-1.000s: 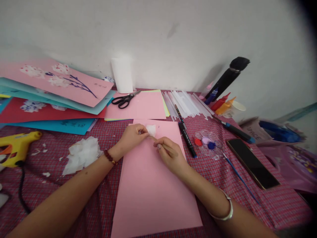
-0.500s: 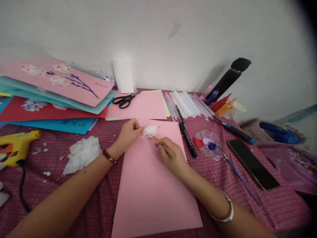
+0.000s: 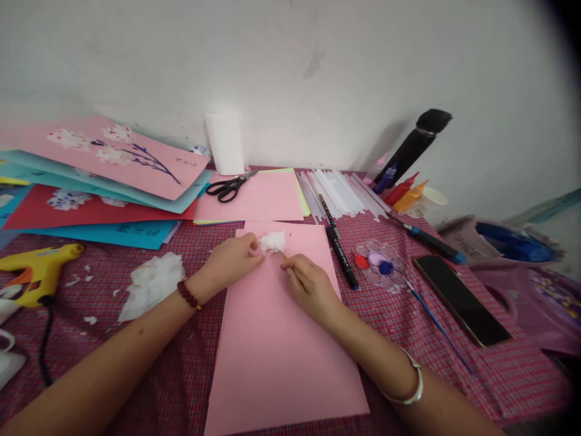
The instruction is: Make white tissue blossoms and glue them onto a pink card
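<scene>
A sheet of pink paper (image 3: 285, 351) lies lengthwise before me. Near its far end is a small crumpled piece of white tissue paper (image 3: 273, 240). My left hand (image 3: 236, 257) is closed, its thumb and forefinger pinched at the left edge of the tissue. From the right, my right hand (image 3: 309, 284) pinches something thin, whose tip points at the tissue's lower edge; its kind is too small to make out. Left of the sheet lies a loose pile of white tissue squares (image 3: 152, 284).
Yellow glue gun (image 3: 43, 272) at left, under stacked flower cards (image 3: 118, 154). Black scissors (image 3: 229, 188) rest on more paper. To the right are a marker (image 3: 342, 257), a paint palette (image 3: 376, 284), a blue paintbrush (image 3: 438, 324), a phone (image 3: 460, 300) and glue sticks (image 3: 338, 191).
My left hand has shifted slightly down and turned, its fingers still at the tissue. The right hand has hardly moved beside it. The whole view has tilted slightly.
</scene>
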The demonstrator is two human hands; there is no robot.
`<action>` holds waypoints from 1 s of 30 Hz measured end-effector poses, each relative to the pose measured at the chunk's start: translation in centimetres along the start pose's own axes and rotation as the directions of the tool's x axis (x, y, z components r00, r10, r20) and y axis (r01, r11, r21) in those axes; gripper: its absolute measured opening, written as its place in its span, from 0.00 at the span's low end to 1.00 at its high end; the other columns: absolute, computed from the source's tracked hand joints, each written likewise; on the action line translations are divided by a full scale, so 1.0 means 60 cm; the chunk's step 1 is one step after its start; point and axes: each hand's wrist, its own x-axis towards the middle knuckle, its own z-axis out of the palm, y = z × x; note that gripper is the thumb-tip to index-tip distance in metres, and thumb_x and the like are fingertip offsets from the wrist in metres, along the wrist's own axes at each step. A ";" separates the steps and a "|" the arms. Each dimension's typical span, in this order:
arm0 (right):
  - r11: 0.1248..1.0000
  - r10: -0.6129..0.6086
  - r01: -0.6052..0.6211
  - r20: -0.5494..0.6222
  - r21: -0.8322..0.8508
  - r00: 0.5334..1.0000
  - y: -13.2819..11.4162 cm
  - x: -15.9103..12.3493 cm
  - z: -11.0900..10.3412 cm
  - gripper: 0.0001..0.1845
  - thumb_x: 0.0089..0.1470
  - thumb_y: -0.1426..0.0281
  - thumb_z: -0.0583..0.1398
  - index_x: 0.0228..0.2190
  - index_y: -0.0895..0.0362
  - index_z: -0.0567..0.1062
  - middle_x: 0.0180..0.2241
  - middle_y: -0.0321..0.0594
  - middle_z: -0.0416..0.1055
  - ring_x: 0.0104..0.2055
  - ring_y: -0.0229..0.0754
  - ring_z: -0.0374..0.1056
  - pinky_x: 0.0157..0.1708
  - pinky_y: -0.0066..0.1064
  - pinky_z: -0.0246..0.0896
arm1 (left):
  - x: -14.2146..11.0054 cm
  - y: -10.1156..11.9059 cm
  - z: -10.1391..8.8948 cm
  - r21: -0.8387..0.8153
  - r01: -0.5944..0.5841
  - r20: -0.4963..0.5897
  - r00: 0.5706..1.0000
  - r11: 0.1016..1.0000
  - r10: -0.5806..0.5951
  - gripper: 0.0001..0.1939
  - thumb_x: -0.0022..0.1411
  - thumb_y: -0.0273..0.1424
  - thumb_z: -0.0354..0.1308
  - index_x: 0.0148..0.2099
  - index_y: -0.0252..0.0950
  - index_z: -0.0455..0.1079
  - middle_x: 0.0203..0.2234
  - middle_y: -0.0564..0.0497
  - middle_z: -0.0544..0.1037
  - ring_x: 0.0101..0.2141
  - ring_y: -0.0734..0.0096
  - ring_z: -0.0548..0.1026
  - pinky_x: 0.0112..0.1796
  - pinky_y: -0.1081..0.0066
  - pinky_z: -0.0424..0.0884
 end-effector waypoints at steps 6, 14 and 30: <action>0.965 0.132 -0.116 -0.054 0.235 0.990 0.002 -0.001 -0.005 0.08 0.55 0.71 0.51 0.35 0.56 0.70 0.32 0.38 0.70 0.32 0.38 0.66 0.34 0.30 0.62 | -0.020 -0.012 -0.024 0.116 -0.029 0.131 0.991 0.993 0.013 0.07 0.56 0.30 0.46 0.25 0.37 0.58 0.19 0.53 0.67 0.22 0.72 0.64 0.24 0.72 0.52; 0.811 0.349 -0.242 -0.108 0.533 0.931 -0.006 0.008 -0.021 0.09 0.54 0.65 0.55 0.28 0.57 0.70 0.27 0.37 0.70 0.24 0.35 0.65 0.27 0.29 0.61 | -0.078 -0.010 -0.056 -0.219 0.115 0.064 0.993 0.969 -0.104 0.06 0.46 0.26 0.47 0.29 0.37 0.62 0.20 0.56 0.67 0.21 0.74 0.64 0.23 0.75 0.57; 0.712 0.349 -0.294 0.043 0.637 0.936 -0.002 -0.014 -0.015 0.12 0.55 0.62 0.56 0.28 0.56 0.71 0.22 0.37 0.68 0.23 0.36 0.62 0.25 0.30 0.58 | -0.200 -0.118 -0.147 0.000 0.286 -0.198 0.939 0.958 -0.281 0.11 0.57 0.37 0.47 0.32 0.37 0.65 0.20 0.54 0.69 0.22 0.72 0.66 0.24 0.73 0.58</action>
